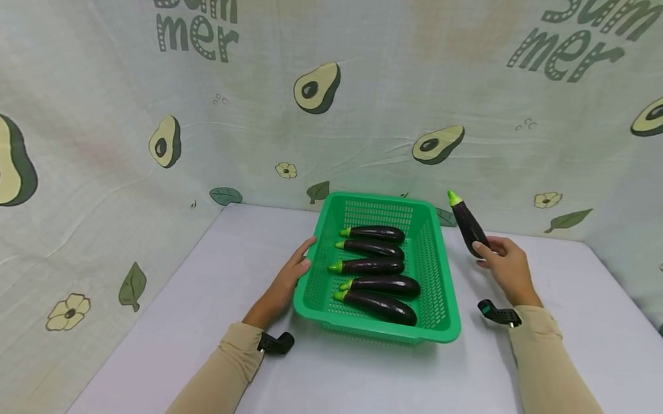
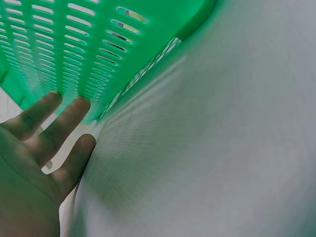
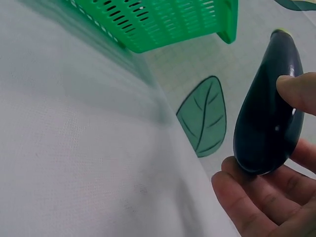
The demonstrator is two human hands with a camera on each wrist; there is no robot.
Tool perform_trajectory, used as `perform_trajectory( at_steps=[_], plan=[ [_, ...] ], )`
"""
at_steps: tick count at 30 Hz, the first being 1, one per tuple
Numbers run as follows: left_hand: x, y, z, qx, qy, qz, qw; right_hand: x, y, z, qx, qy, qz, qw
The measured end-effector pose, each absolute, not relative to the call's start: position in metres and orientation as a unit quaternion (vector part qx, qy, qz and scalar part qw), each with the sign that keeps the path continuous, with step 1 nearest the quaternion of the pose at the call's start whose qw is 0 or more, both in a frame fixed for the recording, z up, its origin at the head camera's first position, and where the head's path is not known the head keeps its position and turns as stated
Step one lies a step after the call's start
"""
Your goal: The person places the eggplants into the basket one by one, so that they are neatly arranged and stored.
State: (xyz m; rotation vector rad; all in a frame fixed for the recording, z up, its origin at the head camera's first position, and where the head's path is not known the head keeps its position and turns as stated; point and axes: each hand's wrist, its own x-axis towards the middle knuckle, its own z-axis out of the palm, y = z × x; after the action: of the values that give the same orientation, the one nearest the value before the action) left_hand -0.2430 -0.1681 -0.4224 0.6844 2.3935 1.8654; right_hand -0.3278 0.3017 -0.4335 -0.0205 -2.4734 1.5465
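My right hand (image 1: 505, 265) grips an eggplant (image 1: 468, 227) by its thick lower end, right of the basket, with its green stem end pointing up and left. In the right wrist view the thumb presses one side of this eggplant (image 3: 269, 108) and the fingers curl beneath its rounded end. A green plastic basket (image 1: 453, 299) stands on the table with several eggplants (image 1: 382, 266) lying side by side in it, stems to the left. At the basket's left side is my left hand (image 1: 286, 282); the left wrist view shows its fingers extended against the slotted wall (image 2: 74, 44).
The white table (image 1: 341, 394) extends around the basket. Behind and beside it hangs a pale cloth (image 1: 374, 94) printed with avocados, leaves and lettering. Each wrist wears a black strap device, one on the left (image 1: 277, 343) and one on the right (image 1: 498, 313).
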Motion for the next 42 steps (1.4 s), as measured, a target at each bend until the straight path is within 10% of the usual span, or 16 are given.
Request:
perform_trajectory(
  at_steps=[25,42],
  plan=[
    [-0.245,-0.169,-0.423,0.218,0.774,0.594,0.013,-0.315,0.292,-0.403,0.051,-0.846,0.512,0.141],
    [-0.244,-0.169,-0.422,0.220,0.775,0.592,0.016,-0.294,0.266,-0.367,0.130,-0.852,0.504,0.054]
  ],
)
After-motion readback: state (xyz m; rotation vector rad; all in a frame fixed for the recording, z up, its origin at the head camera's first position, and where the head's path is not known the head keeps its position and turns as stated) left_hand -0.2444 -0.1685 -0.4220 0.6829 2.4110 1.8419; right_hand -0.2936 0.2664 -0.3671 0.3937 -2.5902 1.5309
